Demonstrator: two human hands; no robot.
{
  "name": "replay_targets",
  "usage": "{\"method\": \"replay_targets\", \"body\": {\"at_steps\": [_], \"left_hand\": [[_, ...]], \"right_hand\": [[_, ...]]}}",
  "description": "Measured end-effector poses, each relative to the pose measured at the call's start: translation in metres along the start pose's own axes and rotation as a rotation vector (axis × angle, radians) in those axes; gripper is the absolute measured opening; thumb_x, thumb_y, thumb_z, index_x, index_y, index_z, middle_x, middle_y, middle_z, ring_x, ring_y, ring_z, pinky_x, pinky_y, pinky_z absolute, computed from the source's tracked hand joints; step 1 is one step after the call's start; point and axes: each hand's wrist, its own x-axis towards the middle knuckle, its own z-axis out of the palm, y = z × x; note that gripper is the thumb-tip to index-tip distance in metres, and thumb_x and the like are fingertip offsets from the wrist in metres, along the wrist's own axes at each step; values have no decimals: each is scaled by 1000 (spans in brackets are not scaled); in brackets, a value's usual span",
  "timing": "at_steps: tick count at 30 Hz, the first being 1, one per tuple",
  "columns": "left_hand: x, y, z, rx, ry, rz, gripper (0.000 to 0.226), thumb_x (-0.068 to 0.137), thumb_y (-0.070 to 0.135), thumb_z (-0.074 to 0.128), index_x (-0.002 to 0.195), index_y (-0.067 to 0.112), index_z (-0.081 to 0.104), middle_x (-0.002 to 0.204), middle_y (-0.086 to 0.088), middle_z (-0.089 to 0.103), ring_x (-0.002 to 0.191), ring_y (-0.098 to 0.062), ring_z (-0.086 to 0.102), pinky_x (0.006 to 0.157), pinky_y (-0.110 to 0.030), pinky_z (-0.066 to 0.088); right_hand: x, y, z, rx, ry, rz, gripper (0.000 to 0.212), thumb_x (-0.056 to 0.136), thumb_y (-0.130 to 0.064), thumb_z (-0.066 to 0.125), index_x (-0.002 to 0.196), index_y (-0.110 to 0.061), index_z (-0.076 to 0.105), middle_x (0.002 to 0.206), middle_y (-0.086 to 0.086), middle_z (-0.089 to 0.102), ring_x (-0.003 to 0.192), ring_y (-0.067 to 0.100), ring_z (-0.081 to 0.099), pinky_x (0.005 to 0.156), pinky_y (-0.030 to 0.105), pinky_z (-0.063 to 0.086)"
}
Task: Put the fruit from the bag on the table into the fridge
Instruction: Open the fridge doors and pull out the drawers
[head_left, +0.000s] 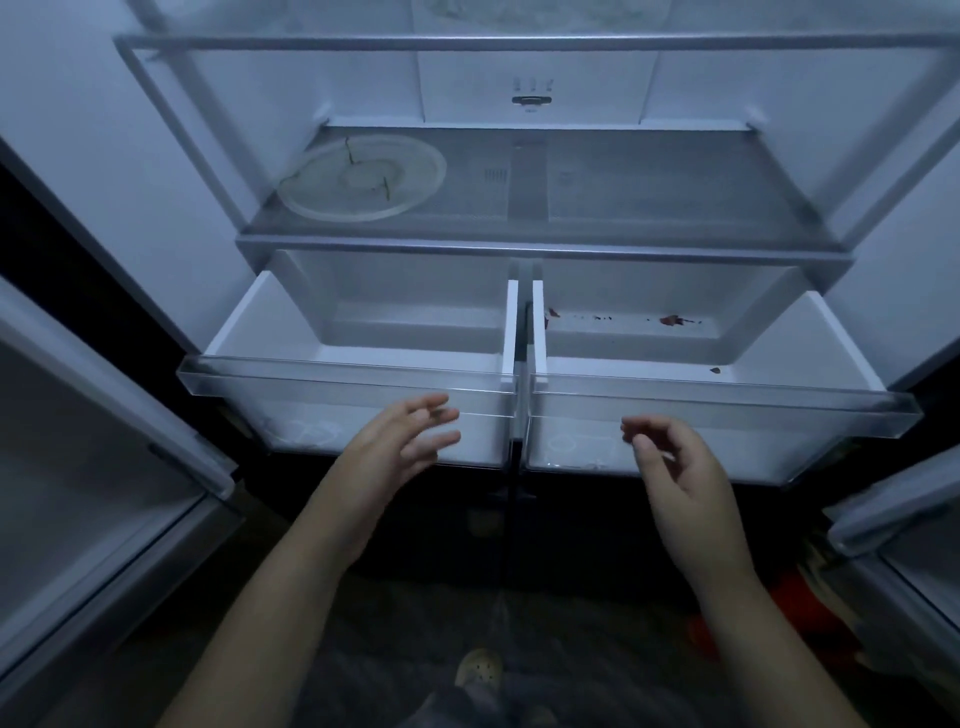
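Hands (402, 441) (675, 470) slack-fingered before fridge drawers (348, 382) (727, 397)

This looks like a home kitchen. A big fridge (156, 182) stands open, its left door (78, 467) and right door (909, 519) swung wide. A round plate (363, 179) sits on a shelf (649, 197). The left drawer (337, 384) and right drawer (727, 395) are pulled out, with old food bits (672, 320) in the right one. A slipper (479, 667) is on the floor.

round see-through plate (361, 179) far left, couple of green stems (387, 188) on it | reddish scraps (672, 319) far right | pale clog (479, 670) near centre on dark floor (363, 649) | something red-orange (795, 587) near right, too dim to tell what
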Motion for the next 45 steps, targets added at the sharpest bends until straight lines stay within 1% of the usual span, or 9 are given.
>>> {"method": "replay_targets", "body": {"at_steps": [3,5,8,10,21,30,35,40,45], "left_hand": [[7,6,9,485,198,412,28,94,23,48,120,28,58,122,12,60,115,-1,53,101,-21,37],[21,0,8,931,242,559,42,92,35,41,133,28,48,134,10,50,129,-5,38,105,-21,28],[40,-17,5,1350,229,507,63,90,51,22,145,23,34,150,-4,35,142,-24,21,115,-40,16],[45,-24,4,1438,224,478,65,88,52,20,143,21,36,145,-8,39,139,-27,25,115,-44,14],[44,-26,15,1414,292,481,51,92,40,51,138,20,42,135,-7,45,132,-25,32,115,-44,15],[28,-28,12,1468,273,398,60,98,46,35,151,27,13,159,1,11,146,-17,-1,117,-36,3],[-11,-25,-5,1418,367,392,59,96,47,38,149,25,23,154,-1,27,143,-20,20,115,-37,20],[-59,-23,-48,1402,522,298,69,90,59,21,148,21,22,152,1,32,140,-19,28,110,-42,30],[-114,-18,-93,1405,652,242,68,90,58,23,144,19,33,148,-1,38,136,-19,34,107,-38,31]], "right_hand": [[12,-10,5,-442,17,-401,30,93,-22,50,121,-16,57,121,-4,55,115,10,48,101,19,34],[25,-10,12,-595,-19,-448,42,90,-29,50,129,-16,51,131,3,50,123,20,42,105,33,33],[35,-6,24,-723,-69,-372,51,88,-38,48,135,-19,47,136,9,46,130,28,38,111,49,26],[35,1,29,-819,-87,-391,52,86,-35,54,135,-19,46,133,10,48,128,29,39,112,52,20],[36,-1,32,-878,-88,-386,56,79,-20,67,132,-18,48,124,9,52,119,29,45,109,53,25],[28,1,33,-820,-142,-384,60,84,-29,63,139,-17,41,144,15,40,138,34,28,114,52,12],[17,-31,47,-476,-233,-452,34,90,-29,56,123,-17,56,130,0,53,126,20,42,106,34,33],[-11,-68,92,-360,-316,-649,36,91,-21,58,126,-17,53,123,-3,55,116,13,48,96,19,32],[-43,-105,144,-295,-452,-774,39,91,-28,55,128,-15,52,124,-1,54,115,15,48,96,18,33]]}}
